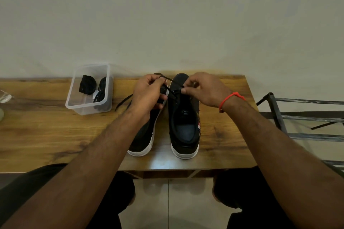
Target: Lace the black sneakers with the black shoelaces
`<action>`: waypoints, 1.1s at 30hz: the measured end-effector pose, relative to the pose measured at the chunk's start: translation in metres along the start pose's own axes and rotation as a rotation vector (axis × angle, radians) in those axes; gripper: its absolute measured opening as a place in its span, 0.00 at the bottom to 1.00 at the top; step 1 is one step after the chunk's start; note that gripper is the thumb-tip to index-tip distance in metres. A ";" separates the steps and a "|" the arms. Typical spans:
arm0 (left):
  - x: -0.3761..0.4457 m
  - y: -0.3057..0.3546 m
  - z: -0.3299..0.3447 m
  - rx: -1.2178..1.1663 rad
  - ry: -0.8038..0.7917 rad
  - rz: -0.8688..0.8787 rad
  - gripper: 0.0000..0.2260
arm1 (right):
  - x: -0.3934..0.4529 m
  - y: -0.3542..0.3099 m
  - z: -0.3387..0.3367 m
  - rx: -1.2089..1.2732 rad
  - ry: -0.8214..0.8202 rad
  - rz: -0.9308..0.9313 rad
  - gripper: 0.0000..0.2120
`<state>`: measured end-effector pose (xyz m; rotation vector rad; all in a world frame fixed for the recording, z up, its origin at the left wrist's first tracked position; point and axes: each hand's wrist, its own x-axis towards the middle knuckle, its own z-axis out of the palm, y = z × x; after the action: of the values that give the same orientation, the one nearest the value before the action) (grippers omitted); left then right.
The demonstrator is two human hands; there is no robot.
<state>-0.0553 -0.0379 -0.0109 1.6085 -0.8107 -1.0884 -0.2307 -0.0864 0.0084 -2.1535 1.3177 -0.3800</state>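
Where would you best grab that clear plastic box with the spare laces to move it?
Probably the clear plastic box by its open rim, from above on its near-left side: the walls are tall and upright, the bundled black laces lie low inside, and the bare wooden table leaves room there.

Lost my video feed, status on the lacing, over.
Both hands on the black shoelace: left hand pinching one end, right hand the other, over the right sneaker. Left sneaker partly under the left arm. Nothing blocking.
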 end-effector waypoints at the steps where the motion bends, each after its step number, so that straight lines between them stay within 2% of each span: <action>1: 0.000 0.000 -0.001 0.048 0.042 0.042 0.05 | 0.001 -0.001 -0.001 0.076 0.055 0.005 0.05; 3: 0.001 -0.001 -0.004 0.226 0.103 0.238 0.14 | 0.002 -0.004 -0.004 0.234 0.171 0.002 0.06; 4: -0.001 0.000 -0.003 0.313 0.094 0.338 0.14 | 0.002 -0.005 -0.005 0.313 0.214 -0.004 0.06; 7: -0.011 0.002 0.005 0.525 -0.103 0.447 0.09 | 0.005 -0.007 -0.007 0.510 0.256 -0.033 0.04; 10: -0.018 -0.004 0.013 0.513 -0.205 0.406 0.12 | 0.004 -0.008 -0.008 0.593 0.218 -0.055 0.05; 14: -0.016 -0.001 0.012 0.303 -0.163 0.309 0.05 | 0.004 -0.005 -0.006 0.596 0.084 -0.060 0.08; 16: -0.015 0.008 0.010 0.108 -0.140 0.244 0.05 | 0.004 -0.001 -0.006 0.468 0.098 -0.053 0.10; 20: -0.011 0.027 -0.002 -0.239 -0.117 0.194 0.06 | -0.001 -0.001 -0.007 0.053 -0.048 -0.031 0.08; 23: -0.008 0.031 -0.009 -0.405 -0.089 0.148 0.06 | -0.002 -0.003 -0.006 0.108 -0.006 -0.030 0.07; 26: -0.005 0.024 -0.008 -0.228 -0.081 0.026 0.10 | 0.002 -0.008 -0.008 0.394 0.157 -0.067 0.07; 28: -0.007 0.019 -0.005 0.028 -0.217 -0.036 0.18 | 0.001 -0.012 -0.011 0.604 0.223 -0.088 0.09; 29: -0.010 0.017 -0.001 0.131 -0.322 -0.035 0.18 | 0.001 -0.013 -0.012 0.652 0.229 -0.093 0.09; 31: -0.016 0.014 0.005 0.190 -0.452 0.015 0.11 | 0.001 -0.010 -0.011 0.651 0.212 -0.073 0.09; 33: -0.020 0.017 0.007 0.100 -0.432 0.021 0.07 | 0.003 -0.004 -0.008 0.539 0.195 -0.047 0.08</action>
<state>-0.0693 -0.0278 0.0096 1.4599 -1.1771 -1.4240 -0.2307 -0.0899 0.0169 -1.7242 1.1040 -0.8738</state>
